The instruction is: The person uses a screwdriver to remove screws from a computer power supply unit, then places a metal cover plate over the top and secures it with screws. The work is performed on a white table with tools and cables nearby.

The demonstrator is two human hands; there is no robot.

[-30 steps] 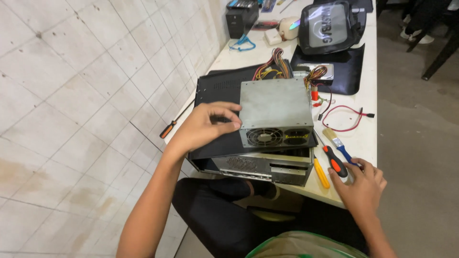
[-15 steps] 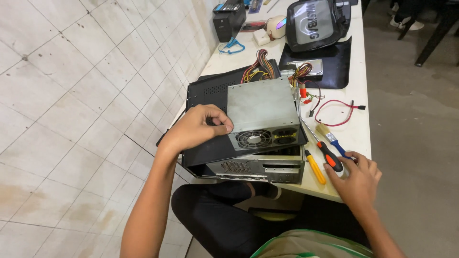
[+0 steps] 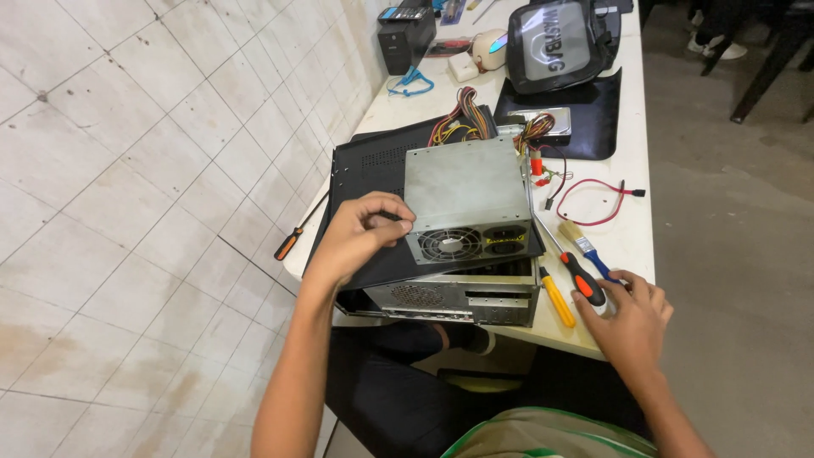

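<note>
The fingers (image 3: 386, 222) of the left hand (image 3: 360, 237) were curled narrow against the near left edge of the grey power supply (image 3: 468, 197), pinching at its corner beside the fan grille. That box sat on the black side panel (image 3: 369, 174) of a computer case (image 3: 449, 293), which lay flat at the near edge of the white desk (image 3: 632, 229), its bundle of coloured wires (image 3: 462, 114) trailing off the far side.

The right hand (image 3: 632, 318) rested at the desk's near right corner, its fingers loosely spread over the handle end of the red and black screwdriver (image 3: 585, 280); whether they actually gripped it could not be told. Just beside lay a yellow tool (image 3: 557, 297) and a blue-handled brush (image 3: 585, 242).

The power supply looked loosely perched, so a push from the left hand could slide it toward the near edge. Another orange-handled screwdriver (image 3: 292, 242) hung partly over the desk's left edge and might drop if the case were nudged.
</note>
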